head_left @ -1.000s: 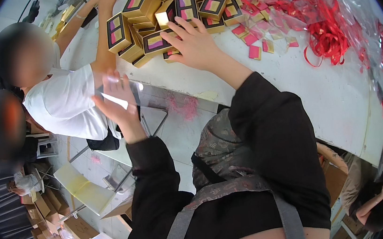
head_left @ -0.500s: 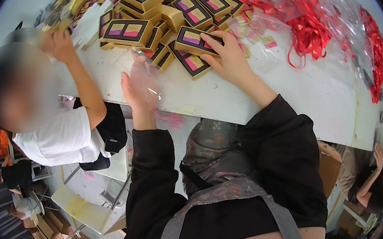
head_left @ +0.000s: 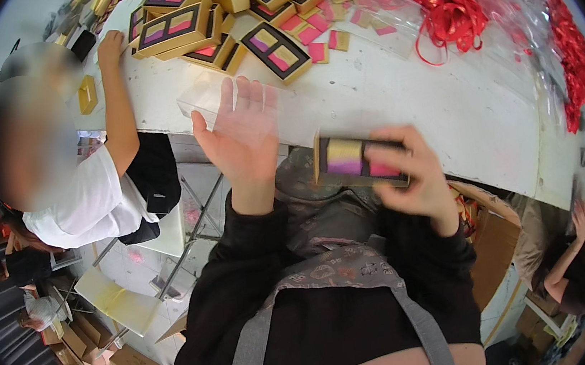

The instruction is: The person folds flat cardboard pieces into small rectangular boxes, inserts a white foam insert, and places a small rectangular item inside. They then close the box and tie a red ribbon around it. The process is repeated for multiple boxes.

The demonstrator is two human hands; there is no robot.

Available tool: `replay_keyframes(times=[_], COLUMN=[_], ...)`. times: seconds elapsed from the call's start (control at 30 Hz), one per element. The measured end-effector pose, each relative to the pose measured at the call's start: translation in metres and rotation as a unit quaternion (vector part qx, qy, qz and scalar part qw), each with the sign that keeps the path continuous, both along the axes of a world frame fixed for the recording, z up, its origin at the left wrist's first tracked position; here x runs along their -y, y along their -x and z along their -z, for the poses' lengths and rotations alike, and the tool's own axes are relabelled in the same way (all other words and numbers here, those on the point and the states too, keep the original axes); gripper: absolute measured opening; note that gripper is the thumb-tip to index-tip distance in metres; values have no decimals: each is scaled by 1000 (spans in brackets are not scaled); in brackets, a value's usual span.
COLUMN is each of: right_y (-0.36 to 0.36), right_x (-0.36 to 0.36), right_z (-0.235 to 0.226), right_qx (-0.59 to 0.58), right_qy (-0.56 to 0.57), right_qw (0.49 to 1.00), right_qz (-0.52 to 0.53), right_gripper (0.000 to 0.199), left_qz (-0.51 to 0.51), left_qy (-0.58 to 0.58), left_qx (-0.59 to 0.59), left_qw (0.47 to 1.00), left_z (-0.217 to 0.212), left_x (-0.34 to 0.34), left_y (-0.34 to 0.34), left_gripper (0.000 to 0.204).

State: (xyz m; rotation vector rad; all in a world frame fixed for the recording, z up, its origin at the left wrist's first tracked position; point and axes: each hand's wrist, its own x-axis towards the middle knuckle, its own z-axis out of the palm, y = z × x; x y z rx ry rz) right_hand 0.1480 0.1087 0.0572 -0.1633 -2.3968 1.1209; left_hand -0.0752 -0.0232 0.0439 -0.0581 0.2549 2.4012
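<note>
My right hand [head_left: 415, 179] grips a gold box [head_left: 358, 160] with a black inner frame, tilted over my lap in front of the table edge. Two windows in the box show gold, purple and pink pieces. The hand is blurred, and its fingers lie across the box's right part. My left hand [head_left: 246, 126] is palm up with its fingers stretched out, holding a clear plastic sleeve [head_left: 208, 109] that covers the fingers. Whether the fingers are inside or behind the sleeve I cannot tell. A similar box [head_left: 276, 51] lies on the table beyond it.
Several more gold boxes [head_left: 174, 26] are piled at the far side of the white table [head_left: 414, 111]. Small pink and gold squares [head_left: 315, 30] lie beside them. Red ribbon [head_left: 450, 17] and clear plastic fill the far right. A co-worker [head_left: 83, 177] sits at the left.
My right hand has lifted the gold box off the pile and brought it toward me over my lap. My left hand has turned its palm up and shifted right with the clear sleeve.
</note>
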Motion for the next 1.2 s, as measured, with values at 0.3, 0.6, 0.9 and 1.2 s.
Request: replay_keyframes(times=[0.3,0.6,0.9,1.2], right_y=[8,15,22,22], right_x=[48,46,44,61], right_z=[36,32,33,60], right_qx=[-157,-137,-120,-201], right_qy=[-39,-80,325,360], right_qw=[960,979,884,897], right_qz=[229,128,313,162], right_gripper=[52,78,48,17], left_qz=[22,252,80,239], left_qy=[154,61,398,333], left_qx=[-122,-19,-625,-531], left_qw=[980,966,667,742], left_z=[2,-1,11,20], left_x=[-39,4,19,23], left_y=[-59,-102,-109,-101], left_gripper=[83,70,47,34])
